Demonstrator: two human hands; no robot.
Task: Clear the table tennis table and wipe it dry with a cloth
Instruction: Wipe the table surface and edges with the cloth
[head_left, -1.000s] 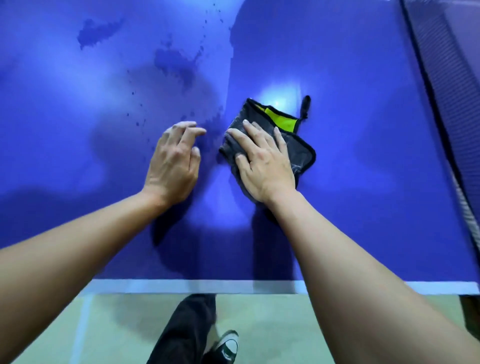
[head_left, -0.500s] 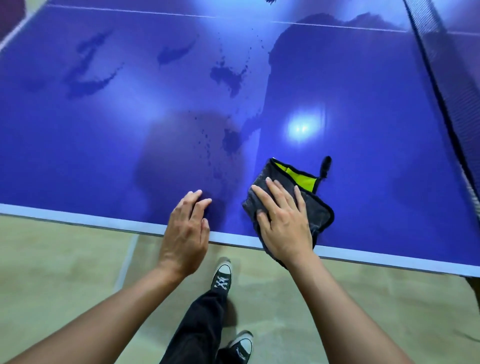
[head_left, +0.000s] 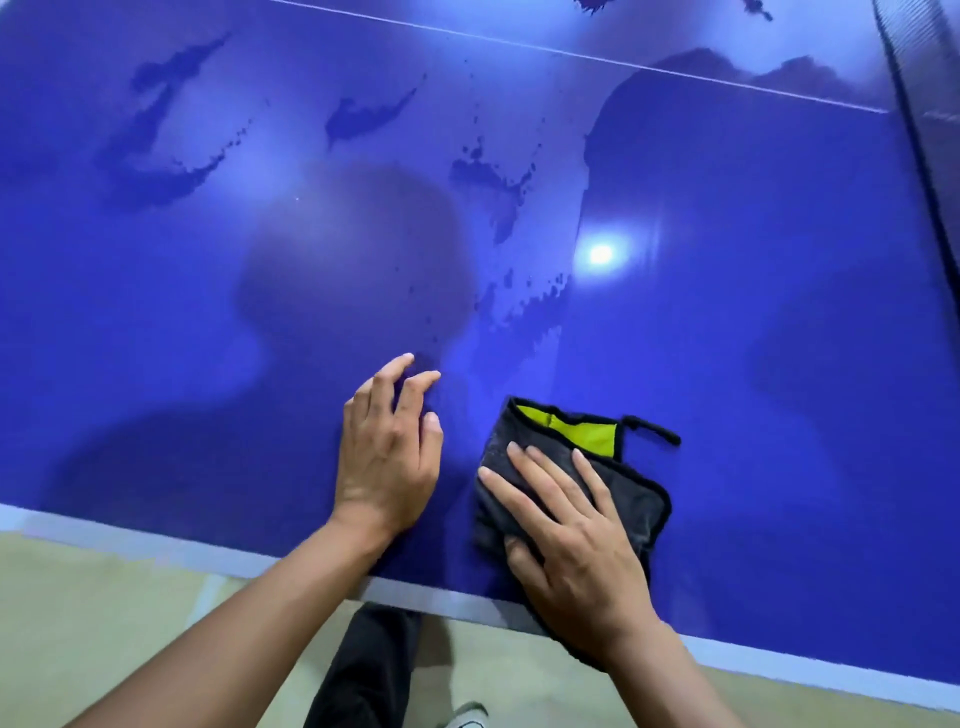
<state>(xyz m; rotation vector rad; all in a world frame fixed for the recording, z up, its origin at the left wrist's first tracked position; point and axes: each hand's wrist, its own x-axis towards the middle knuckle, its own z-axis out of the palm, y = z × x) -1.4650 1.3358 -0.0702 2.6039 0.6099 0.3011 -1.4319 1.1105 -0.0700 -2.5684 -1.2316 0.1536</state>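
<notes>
A folded grey cloth (head_left: 631, 493) with a yellow-green inner side and a black loop lies on the blue table tennis table (head_left: 753, 338), close to its near white edge. My right hand (head_left: 566, 540) presses flat on the cloth with fingers spread and straight. My left hand (head_left: 387, 457) rests on the bare table just left of the cloth, fingers slightly bent, holding nothing. Dark wet patches (head_left: 483, 174) and droplets spread over the table beyond my hands; right of them the surface looks smooth.
The black net (head_left: 919, 156) runs along the right side. A thin white line (head_left: 571, 52) crosses the table at the far end. Below the near edge are the beige floor (head_left: 104, 623), my dark trouser leg and a shoe.
My right hand has pulled the cloth back toward the near edge of the table, and my left hand has slid back with it. The view now takes in more of the wet area.
</notes>
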